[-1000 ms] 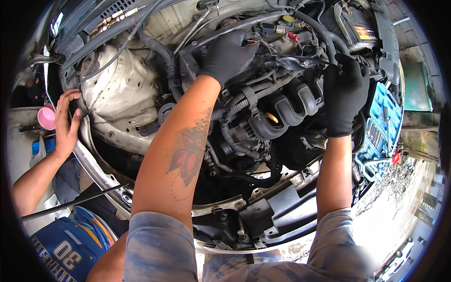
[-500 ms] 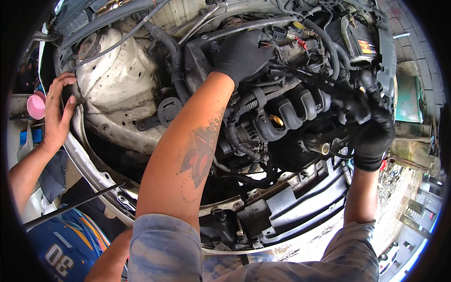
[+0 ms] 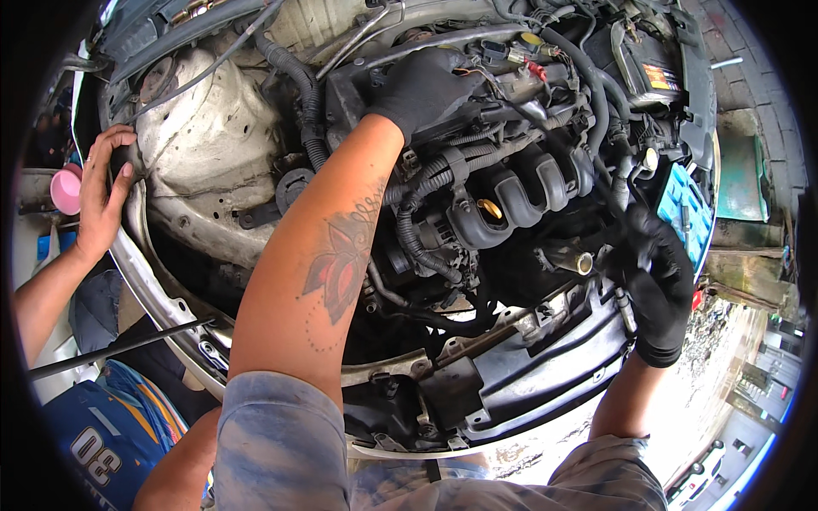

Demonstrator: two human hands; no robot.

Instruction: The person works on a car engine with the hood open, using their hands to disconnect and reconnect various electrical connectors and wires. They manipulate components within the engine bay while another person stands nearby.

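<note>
Over the engine's top cover, my left hand (image 3: 426,89), in a black glove, has its fingers closed around thin wires (image 3: 482,75). A red connector (image 3: 535,71) lies just right of these wires. My right hand (image 3: 660,285), also gloved in black, is above the right front of the engine bay, its fingers curled and smeared by motion. A dark, blurred strand (image 3: 588,166) runs between the area by my left hand and my right fingers. Beneath it are the black intake manifold (image 3: 515,196) and a yellow dipstick ring (image 3: 489,209). An open metal pipe end (image 3: 583,263) sits near my right hand.
Another person's bare hand (image 3: 106,187) rests on the left fender edge; that person wears a blue shirt (image 3: 94,439). A rod (image 3: 119,347) crosses at lower left. The battery (image 3: 643,68) stands at back right, above a light-blue tray (image 3: 686,213).
My right hand has moved down and toward me, uncovering the light-blue tray. My left hand stays at the wires. The whole view has shifted slightly.
</note>
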